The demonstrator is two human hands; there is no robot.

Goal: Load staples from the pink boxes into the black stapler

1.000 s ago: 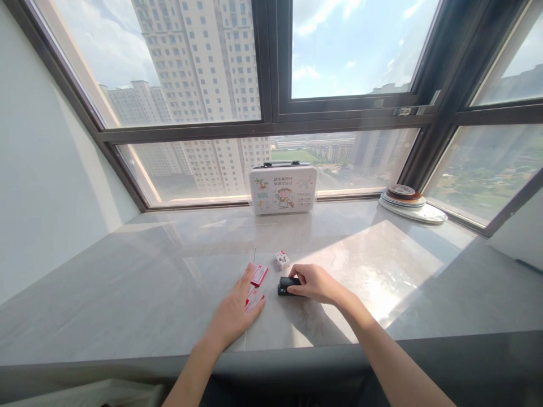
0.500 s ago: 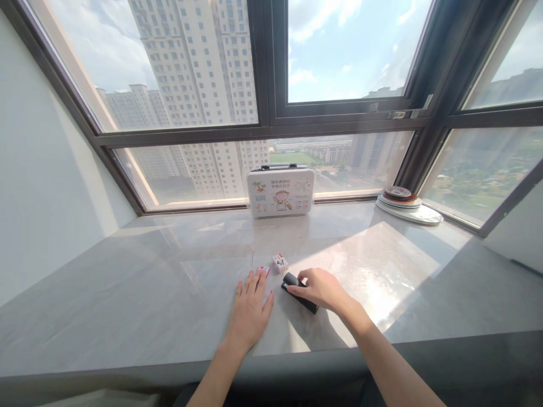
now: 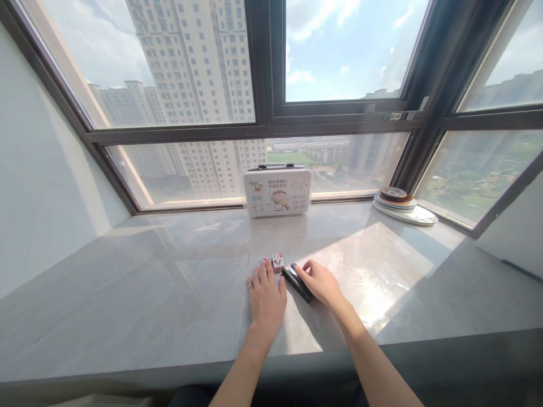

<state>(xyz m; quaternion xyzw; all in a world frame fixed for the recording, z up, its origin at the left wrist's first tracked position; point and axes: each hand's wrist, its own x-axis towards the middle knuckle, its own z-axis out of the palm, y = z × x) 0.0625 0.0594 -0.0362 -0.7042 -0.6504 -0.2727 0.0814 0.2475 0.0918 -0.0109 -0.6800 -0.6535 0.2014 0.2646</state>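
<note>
Black stapler [image 3: 296,281] diagonal — far-left to near-right, right hand [image 3: 321,281] gripping it, left hand [image 3: 266,295] open flat.

Stretching both bare forearms forward from the lower edge, converging; laying the left grip [image 3: 266,297] flat, palm down, fingers spread and pointing ahead; resting the right grip [image 3: 321,282] just beside it, knuckles up, fingers loosely curled, wrist straight.

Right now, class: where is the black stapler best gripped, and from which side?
Pinch the black stapler across its narrow middle, probably from above on the right: it lies flat and slanted, the right hand touches that side, and the left hand and a small box crowd the other.
</note>
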